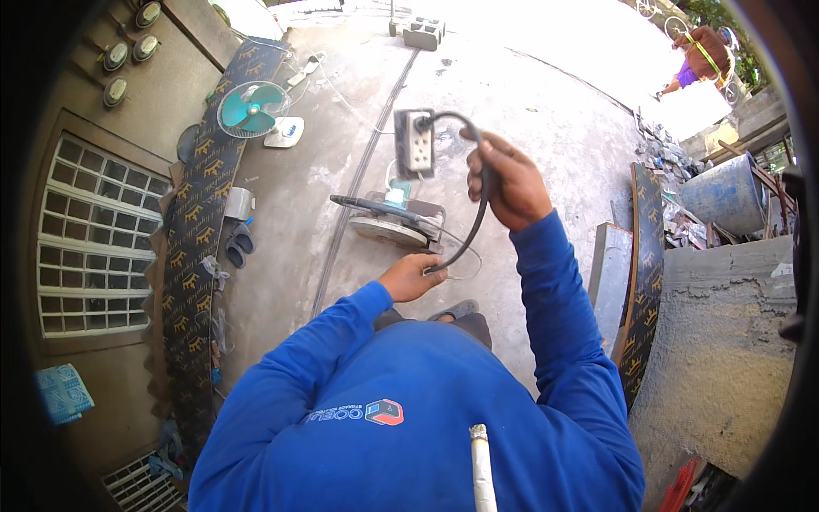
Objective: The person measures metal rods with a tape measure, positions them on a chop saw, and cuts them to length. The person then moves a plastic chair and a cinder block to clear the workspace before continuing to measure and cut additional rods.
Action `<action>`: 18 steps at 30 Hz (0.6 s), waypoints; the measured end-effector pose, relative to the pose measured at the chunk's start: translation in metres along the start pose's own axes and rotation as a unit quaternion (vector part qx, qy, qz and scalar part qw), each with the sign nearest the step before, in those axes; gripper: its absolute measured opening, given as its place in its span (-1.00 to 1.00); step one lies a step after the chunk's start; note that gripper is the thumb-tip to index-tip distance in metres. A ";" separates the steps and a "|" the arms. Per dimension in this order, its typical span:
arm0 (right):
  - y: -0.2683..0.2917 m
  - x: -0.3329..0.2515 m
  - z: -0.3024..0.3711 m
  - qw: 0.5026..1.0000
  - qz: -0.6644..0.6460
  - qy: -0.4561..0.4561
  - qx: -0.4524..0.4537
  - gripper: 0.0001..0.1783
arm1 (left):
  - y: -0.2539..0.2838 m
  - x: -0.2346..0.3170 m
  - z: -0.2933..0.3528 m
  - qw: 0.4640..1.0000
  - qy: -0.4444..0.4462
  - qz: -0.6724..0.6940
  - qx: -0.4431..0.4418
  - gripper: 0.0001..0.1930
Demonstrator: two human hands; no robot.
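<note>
A thick black cable [483, 205] bends down in an arc between my hands. My right hand [512, 175], raised, pinches its upper part with curled fingers. Lower and nearer my body, my left hand [414, 277] is closed on the lower stretch. The cable's upper end runs into a black-edged outlet box [418, 149] with a white socket face; whether the box hangs or rests on something I cannot tell. Beyond my left hand, a cut-off saw [397, 224] with a teal motor, a large disc and a black handle stands on the floor.
A teal fan [254, 111] and an extension strip [305, 70] are at the left, near grey slippers [240, 246]. Patterned boards [192, 256] line that wall. At right are a metal panel [610, 273], a blue drum [723, 194] and rubble. A cigarette [482, 469] juts in from below.
</note>
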State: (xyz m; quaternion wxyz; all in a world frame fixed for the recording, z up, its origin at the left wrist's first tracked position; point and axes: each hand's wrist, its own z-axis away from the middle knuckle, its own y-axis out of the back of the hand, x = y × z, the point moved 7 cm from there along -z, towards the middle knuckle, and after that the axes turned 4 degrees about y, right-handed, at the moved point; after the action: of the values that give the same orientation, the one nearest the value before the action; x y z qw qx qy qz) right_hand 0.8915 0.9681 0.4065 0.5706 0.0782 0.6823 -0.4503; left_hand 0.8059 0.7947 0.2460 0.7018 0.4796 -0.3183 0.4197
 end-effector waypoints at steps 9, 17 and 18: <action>0.010 0.069 -0.007 0.922 0.318 -0.120 0.184 -0.70 | 0.063 -0.130 0.051 0.985 0.067 0.037 -0.156 -0.42; 0.049 -0.032 -0.119 0.767 0.611 -0.012 0.195 -0.66 | 0.183 -0.295 0.100 0.960 0.234 0.150 0.018 -0.49; 0.042 -0.043 -0.146 0.746 0.637 0.005 0.194 -0.66 | 0.199 -0.302 0.107 0.955 0.248 0.156 0.046 -0.50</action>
State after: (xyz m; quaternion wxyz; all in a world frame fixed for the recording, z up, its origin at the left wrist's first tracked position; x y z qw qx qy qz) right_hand 0.8290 1.1127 0.4127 0.6938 0.6063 0.3743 -0.1046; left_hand 0.4885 0.6457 0.1065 0.6618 0.3365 -0.1849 0.6439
